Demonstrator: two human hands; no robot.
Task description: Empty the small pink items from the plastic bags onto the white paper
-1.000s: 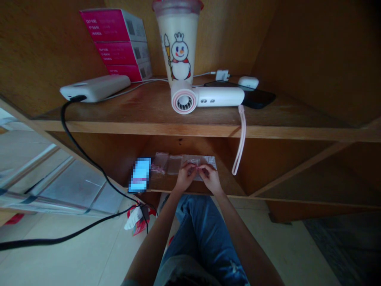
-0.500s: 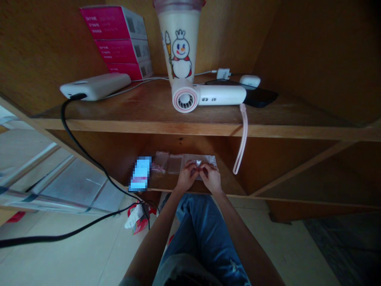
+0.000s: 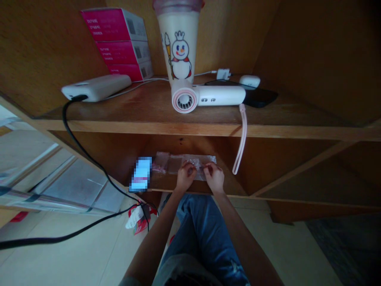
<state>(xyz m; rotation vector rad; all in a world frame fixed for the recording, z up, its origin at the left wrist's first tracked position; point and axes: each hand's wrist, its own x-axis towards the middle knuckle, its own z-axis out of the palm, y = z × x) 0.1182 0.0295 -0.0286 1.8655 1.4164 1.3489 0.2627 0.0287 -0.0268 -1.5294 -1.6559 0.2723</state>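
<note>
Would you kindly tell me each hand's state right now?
Left hand: curled over clear plastic; its hold cannot be told.
Right hand: likewise curled; hold cannot be told.

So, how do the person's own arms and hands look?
The left hand and right hand are bare, without gloves. The left forearm and right forearm are uncovered, no watch or bracelet visible. A greyish cloth sleeve shows on the left at the bottom edge.

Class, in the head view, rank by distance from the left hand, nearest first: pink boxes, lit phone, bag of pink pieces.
1. Bag of pink pieces, just left of the left hand.
2. Lit phone, farther left.
3. Pink boxes, upper shelf, left.
</note>
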